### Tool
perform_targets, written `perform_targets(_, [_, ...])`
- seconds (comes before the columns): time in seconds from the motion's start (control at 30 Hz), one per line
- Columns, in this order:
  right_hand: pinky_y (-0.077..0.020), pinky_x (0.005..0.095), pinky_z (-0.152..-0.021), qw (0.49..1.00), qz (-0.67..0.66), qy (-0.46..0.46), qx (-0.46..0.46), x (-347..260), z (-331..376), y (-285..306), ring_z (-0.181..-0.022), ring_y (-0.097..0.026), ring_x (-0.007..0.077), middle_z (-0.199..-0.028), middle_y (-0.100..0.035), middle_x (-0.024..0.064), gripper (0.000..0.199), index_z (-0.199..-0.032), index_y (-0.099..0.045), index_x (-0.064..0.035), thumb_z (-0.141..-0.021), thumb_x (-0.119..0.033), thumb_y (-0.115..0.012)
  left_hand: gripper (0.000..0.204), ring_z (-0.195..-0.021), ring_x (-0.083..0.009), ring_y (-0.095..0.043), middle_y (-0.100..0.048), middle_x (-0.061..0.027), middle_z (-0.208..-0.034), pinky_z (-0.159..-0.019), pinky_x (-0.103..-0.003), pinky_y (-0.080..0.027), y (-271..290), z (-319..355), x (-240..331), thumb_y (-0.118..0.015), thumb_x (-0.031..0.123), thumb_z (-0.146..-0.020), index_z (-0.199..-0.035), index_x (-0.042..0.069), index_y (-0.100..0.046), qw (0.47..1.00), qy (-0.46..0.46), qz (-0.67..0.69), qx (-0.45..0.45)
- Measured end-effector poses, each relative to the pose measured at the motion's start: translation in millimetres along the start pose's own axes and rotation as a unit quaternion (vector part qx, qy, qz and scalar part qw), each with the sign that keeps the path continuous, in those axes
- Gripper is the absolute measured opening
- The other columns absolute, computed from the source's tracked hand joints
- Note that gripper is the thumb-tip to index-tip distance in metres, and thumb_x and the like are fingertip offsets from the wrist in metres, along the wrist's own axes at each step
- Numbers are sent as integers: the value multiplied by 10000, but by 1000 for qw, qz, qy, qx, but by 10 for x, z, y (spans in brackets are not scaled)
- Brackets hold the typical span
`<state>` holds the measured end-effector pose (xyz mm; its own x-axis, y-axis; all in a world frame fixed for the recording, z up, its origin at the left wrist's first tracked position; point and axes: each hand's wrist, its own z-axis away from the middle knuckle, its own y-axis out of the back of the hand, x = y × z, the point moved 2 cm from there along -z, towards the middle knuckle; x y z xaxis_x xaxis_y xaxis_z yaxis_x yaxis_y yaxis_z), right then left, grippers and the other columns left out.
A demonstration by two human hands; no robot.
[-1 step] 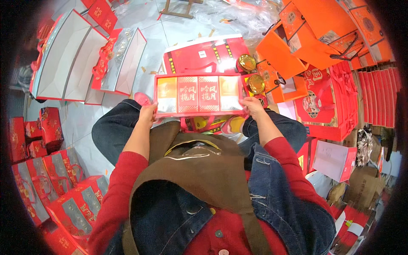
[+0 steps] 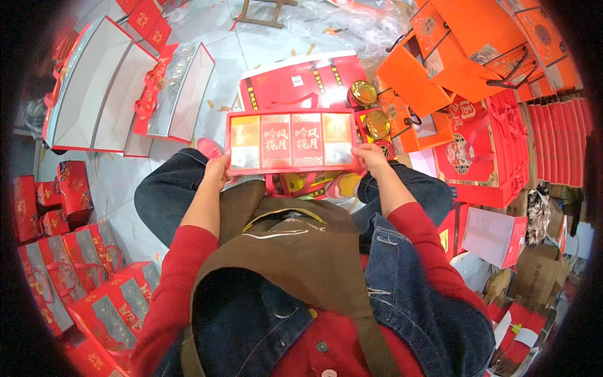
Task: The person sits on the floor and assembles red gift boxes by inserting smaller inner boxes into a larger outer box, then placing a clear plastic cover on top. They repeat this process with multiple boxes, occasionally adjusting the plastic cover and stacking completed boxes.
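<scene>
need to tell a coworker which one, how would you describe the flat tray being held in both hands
Start at the person's lap: just past the knees, the left hand and right hand grip the ends of a flat red tray. Unlike the closed red boxes around, it shows four packets in a row, gold outside, red between.

Bare floor strip (image 2: 220,75) between open bags (image 2: 169,94) and red box (image 2: 301,81).
</scene>
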<state>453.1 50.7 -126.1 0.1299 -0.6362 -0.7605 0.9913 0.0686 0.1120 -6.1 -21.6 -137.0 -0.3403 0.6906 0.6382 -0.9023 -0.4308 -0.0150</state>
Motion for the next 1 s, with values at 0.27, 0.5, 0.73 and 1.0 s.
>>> perform_targets(0.27, [-472, 285, -651, 971, 157, 105, 149, 349, -419, -130, -745, -593, 155, -895, -632, 88, 401, -1027, -582, 44, -729, -169, -746, 166, -641, -186, -602, -622, -94, -787, -558, -375, -484, 73, -283, -86, -662, 151, -795, -858, 18, -586, 990, -60, 124, -41])
perform_targets(0.5, [-489, 333, -715, 936, 290, 90, 176, 294, -365, -106, -763, -648, 216, -822, -678, 137, 382, -930, -675, -27, -769, -373, -674, 164, -453, -154, -493, -554, -43, -634, -371, -334, -356, 19, -258, 65, -697, 128, -737, -732, 57, -549, 997, -55, 11, 48])
perform_targets(0.73, [-483, 400, -728, 879, 388, 170, 220, 94, -235, -276, -782, -626, 307, -834, -648, 175, 283, -891, -652, -17, -808, -282, -601, 242, -543, -139, -502, -551, -44, -681, -451, -308, -388, 18, -326, 17, -705, 196, -758, -848, 34, -550, 991, -112, -50, 48])
perform_targets(1.0, [-496, 353, -685, 880, 342, 184, 274, 29, -100, -240, -730, -654, 259, -790, -670, 154, 248, -864, -648, 15, -812, -227, -625, 467, -856, -303, -615, -622, -229, -928, -754, -381, -478, -269, -223, 102, -566, 375, -856, -1031, -58, -557, 967, -155, -204, 14])
